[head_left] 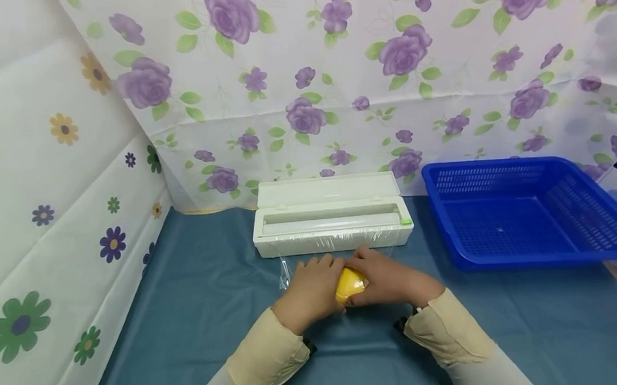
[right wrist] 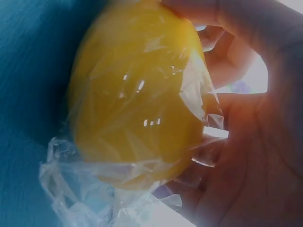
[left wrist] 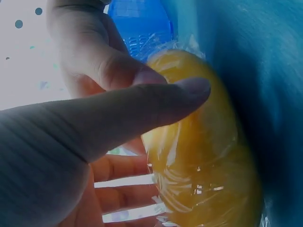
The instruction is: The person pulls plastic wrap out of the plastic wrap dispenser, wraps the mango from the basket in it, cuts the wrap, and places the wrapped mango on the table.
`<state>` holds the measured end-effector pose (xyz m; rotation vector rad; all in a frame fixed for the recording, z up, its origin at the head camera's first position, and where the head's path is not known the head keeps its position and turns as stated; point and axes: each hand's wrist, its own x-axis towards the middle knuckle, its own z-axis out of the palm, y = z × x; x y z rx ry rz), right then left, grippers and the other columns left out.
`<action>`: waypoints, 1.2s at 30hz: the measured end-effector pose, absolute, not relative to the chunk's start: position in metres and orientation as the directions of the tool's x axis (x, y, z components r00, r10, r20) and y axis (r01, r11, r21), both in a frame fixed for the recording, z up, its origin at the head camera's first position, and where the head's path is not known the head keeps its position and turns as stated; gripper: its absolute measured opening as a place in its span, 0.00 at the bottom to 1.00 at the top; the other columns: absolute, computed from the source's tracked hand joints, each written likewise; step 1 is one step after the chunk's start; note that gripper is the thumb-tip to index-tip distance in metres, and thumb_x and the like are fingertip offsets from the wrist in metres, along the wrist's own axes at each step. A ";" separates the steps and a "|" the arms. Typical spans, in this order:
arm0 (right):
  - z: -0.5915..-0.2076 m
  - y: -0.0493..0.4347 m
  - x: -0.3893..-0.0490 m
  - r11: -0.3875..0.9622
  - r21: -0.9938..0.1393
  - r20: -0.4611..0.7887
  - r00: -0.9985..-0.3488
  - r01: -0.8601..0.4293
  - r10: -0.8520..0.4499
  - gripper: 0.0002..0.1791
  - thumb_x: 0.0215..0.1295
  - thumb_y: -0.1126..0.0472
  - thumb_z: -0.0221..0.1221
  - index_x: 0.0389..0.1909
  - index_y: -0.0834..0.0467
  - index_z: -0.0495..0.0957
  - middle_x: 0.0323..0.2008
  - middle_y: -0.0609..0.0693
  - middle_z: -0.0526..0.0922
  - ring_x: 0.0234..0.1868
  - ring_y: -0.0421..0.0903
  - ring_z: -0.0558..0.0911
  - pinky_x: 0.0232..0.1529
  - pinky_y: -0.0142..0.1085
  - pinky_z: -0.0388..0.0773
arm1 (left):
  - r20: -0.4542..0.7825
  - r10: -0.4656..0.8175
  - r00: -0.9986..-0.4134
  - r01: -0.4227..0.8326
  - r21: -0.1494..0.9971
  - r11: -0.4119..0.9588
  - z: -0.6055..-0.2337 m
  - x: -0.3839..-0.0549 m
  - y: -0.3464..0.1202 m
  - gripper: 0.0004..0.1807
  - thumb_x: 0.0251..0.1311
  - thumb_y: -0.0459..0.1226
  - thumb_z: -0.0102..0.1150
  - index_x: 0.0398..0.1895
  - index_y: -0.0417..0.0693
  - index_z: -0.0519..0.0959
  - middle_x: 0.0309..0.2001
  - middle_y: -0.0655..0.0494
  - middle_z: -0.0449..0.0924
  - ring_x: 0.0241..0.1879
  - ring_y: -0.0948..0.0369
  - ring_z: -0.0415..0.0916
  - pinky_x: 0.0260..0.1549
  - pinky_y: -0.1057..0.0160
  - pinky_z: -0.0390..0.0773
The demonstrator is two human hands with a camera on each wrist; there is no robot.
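- Head view: a blue-green cloth covers the counter [head_left: 203,299]; a sheet with purple flowers [head_left: 343,72] hangs behind it, and a second flowered sheet [head_left: 32,191] stands along the left side.
- Head view: a white box [head_left: 334,241] with its lid raised holds a pale roll [head_left: 331,223] near the back of the counter; a blue basket [head_left: 546,258] stands to its right, its right corner close to the frame's edge.
- Head view: both forearms are cut off at the bottom. Much of the yellow object [head_left: 349,284] is covered by the hands; the edges of the clear film [head_left: 285,273] are hard to trace.
- Head view: the yellow object sits between the left hand [head_left: 311,287] and the right hand [head_left: 390,277], both clamped on it, in front of the box.
- Left wrist view: the object's lower end runs out of frame; the left thumb lies across its wrapped surface, fingers along its side. The blue basket is only partly visible behind.
- Right wrist view: the background is overexposed and the fingers partly hidden. The right thumb touches the object's upper end, the palm faces its side, and loose film bunches at its lower end.
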<state>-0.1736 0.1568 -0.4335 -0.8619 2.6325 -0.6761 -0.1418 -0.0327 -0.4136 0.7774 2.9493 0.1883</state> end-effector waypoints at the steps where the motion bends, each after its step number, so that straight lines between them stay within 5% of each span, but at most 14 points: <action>1: -0.434 0.157 -0.174 0.708 -0.509 -0.110 -0.779 -0.490 -0.617 0.35 0.53 0.46 0.72 0.62 0.53 0.77 0.45 0.49 0.72 0.38 0.40 0.72 0.40 0.33 0.74 | -0.050 0.495 -0.868 0.485 0.138 0.864 -0.414 -0.142 -0.032 0.42 0.41 0.52 0.83 0.61 0.51 0.74 0.49 0.54 0.78 0.45 0.54 0.76 0.41 0.54 0.72; 11: -0.437 0.157 -0.177 0.698 -0.499 -0.001 -0.805 -0.514 -0.594 0.32 0.55 0.44 0.71 0.56 0.56 0.76 0.45 0.47 0.79 0.41 0.41 0.74 0.42 0.36 0.74 | -0.040 0.506 -0.862 0.497 0.135 0.857 -0.424 -0.149 -0.036 0.43 0.40 0.50 0.83 0.61 0.50 0.73 0.46 0.53 0.75 0.45 0.54 0.74 0.41 0.53 0.71; 19: -0.436 0.161 -0.174 0.700 -0.459 0.052 -0.803 -0.547 -0.593 0.33 0.52 0.42 0.73 0.55 0.56 0.80 0.52 0.51 0.77 0.45 0.45 0.74 0.47 0.41 0.75 | -0.006 0.513 -0.858 0.507 0.148 0.849 -0.428 -0.154 -0.038 0.38 0.46 0.50 0.80 0.60 0.51 0.74 0.48 0.50 0.75 0.45 0.52 0.75 0.43 0.51 0.73; 27: -0.436 0.163 -0.171 0.712 -0.395 0.095 -0.797 -0.581 -0.597 0.36 0.47 0.48 0.78 0.59 0.55 0.80 0.46 0.50 0.74 0.43 0.44 0.73 0.47 0.42 0.73 | -0.010 0.522 -0.853 0.511 0.185 0.839 -0.431 -0.160 -0.041 0.34 0.51 0.49 0.74 0.63 0.54 0.76 0.45 0.51 0.72 0.38 0.55 0.74 0.37 0.57 0.67; 36: -0.439 0.165 -0.177 0.705 -0.394 0.177 -0.802 -0.589 -0.570 0.32 0.50 0.50 0.76 0.53 0.57 0.75 0.46 0.49 0.80 0.43 0.45 0.76 0.47 0.42 0.75 | 0.000 0.500 -0.866 0.487 0.227 0.843 -0.431 -0.164 -0.043 0.38 0.50 0.48 0.77 0.64 0.50 0.72 0.50 0.51 0.75 0.45 0.54 0.75 0.48 0.50 0.70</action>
